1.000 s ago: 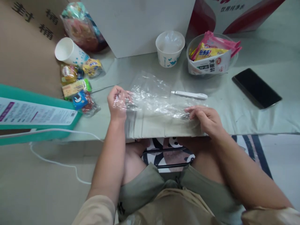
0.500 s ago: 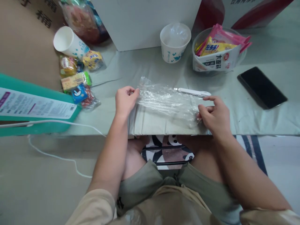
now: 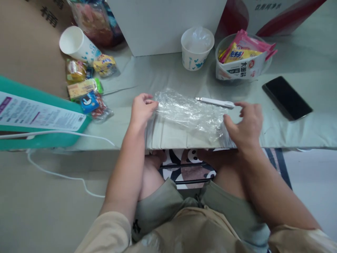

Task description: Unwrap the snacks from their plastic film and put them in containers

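Note:
A crumpled sheet of clear plastic wrap (image 3: 188, 112) lies on the cloth-covered table in front of me. My left hand (image 3: 143, 109) pinches its left end between thumb and fingertips. Off the wrap's right end, my right hand (image 3: 246, 123) is open, thumb and fingers apart, holding nothing. Its index fingertip is close to the end of a white utility knife (image 3: 216, 102); whether they touch I cannot tell. The knife lies just behind the wrap, its metal tip pointing left.
Behind stand a paper cup (image 3: 197, 59) with plastic in it and a clear tub (image 3: 221, 72) of snack packets. A black phone (image 3: 288, 98) lies right. At left are a tipped paper cup (image 3: 88, 51), wrapped snacks (image 3: 89, 102), a green container (image 3: 60, 137) and a white cable (image 3: 86, 134).
My right hand has let go of the wrap's right end, opened and shifted slightly right towards the knife's end. My left hand stays at the left end.

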Available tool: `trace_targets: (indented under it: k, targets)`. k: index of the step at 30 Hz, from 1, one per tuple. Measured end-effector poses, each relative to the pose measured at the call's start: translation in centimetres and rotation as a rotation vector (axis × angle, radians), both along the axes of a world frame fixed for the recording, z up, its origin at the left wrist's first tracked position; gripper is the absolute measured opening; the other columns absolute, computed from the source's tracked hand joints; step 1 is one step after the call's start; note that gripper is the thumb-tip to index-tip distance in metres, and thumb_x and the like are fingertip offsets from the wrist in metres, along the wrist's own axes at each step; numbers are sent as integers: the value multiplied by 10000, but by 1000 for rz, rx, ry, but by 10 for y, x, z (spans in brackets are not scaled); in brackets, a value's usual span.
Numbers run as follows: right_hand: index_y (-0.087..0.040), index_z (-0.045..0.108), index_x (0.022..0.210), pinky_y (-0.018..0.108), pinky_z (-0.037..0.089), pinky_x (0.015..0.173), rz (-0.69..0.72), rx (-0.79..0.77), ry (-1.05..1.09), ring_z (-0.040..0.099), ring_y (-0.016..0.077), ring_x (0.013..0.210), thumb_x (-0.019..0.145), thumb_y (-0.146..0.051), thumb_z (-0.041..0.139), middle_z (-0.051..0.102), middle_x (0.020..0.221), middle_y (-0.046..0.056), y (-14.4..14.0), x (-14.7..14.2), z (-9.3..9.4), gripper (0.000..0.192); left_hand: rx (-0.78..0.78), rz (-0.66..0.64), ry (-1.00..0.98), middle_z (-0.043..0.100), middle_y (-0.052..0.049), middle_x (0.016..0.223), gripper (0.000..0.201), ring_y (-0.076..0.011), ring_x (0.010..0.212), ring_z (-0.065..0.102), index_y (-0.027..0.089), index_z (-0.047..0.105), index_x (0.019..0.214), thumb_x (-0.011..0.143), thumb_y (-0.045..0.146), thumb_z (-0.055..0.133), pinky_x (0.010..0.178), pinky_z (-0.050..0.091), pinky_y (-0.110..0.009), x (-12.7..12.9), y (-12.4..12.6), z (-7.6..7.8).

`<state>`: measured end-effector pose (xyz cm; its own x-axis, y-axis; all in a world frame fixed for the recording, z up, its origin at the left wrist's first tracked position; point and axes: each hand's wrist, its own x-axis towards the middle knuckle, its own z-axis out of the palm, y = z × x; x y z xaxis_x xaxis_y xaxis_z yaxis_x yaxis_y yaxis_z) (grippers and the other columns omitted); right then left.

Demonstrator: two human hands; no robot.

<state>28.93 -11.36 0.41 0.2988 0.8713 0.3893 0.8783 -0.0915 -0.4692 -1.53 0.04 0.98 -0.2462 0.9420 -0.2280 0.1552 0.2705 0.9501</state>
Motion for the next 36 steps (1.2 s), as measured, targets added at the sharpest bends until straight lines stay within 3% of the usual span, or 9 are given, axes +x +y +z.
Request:
trace_targets:
  k: [3,7,10,14,17,20,29,33,36]
  targets:
    - [-224,643,1125,521,555,873,120,118,12,628,290,909,783,-380,681,598,908,67,5,-1,25,377,-31,-41,-243,547,23,627,137,-120,617,568,179,645,709,737,47,670,668,482,-248,4,-6,19]
    - [-274,532,1358,490,566,978,509,-98,217,647,318,1202,750,-469,802,631,1332,117,43,-20,38,693,-75,-157,-490,549,7,642,177,-175,721,696,177,576,671,783,56,641,684,556,-289,1,-12,35]
    - [-273,524,1406,472,575,957,703,-257,362,645,335,1242,620,-497,902,656,1348,104,80,-43,34,901,-85,-322,-558,523,22,637,175,-196,745,727,180,547,677,749,75,667,690,591,-309,-9,-13,37]
    - [-202,716,1030,355,565,753,886,-641,505,707,229,833,697,-422,831,749,897,53,98,-71,29,416,-31,-349,-720,598,35,727,154,-177,771,733,204,623,854,750,206,737,745,622,-325,-21,-13,36]
    - [-196,663,779,295,499,627,829,-653,712,621,147,628,769,-387,739,667,690,6,92,-87,26,206,51,-208,-850,728,-30,968,329,-217,1049,738,218,676,1029,860,500,666,883,621,-351,-18,-16,33]
    - [-213,598,807,279,496,609,555,-420,946,628,130,614,766,-378,724,660,713,-9,86,-100,20,212,-59,-355,-693,758,-127,1139,514,-306,1208,701,182,692,1057,827,641,703,950,602,-408,-4,-22,25]
    - [-228,677,1056,309,474,574,560,-452,756,586,151,462,903,-369,607,601,515,-51,72,-72,5,219,-98,-445,-149,624,33,548,102,-94,437,558,169,702,983,948,169,607,452,423,-208,20,-15,7]
    - [-303,634,1263,300,500,544,663,-375,964,622,133,530,914,-437,633,741,884,4,70,-53,-4,374,11,-392,-312,577,67,538,178,-78,440,547,214,711,976,926,101,583,484,455,-194,19,-13,12]
    - [-269,739,927,335,556,635,708,-203,916,684,166,758,863,-429,702,700,1210,54,70,-46,-4,176,17,-346,-385,631,28,628,217,-76,523,601,187,693,780,896,71,551,551,505,-200,22,-11,14]
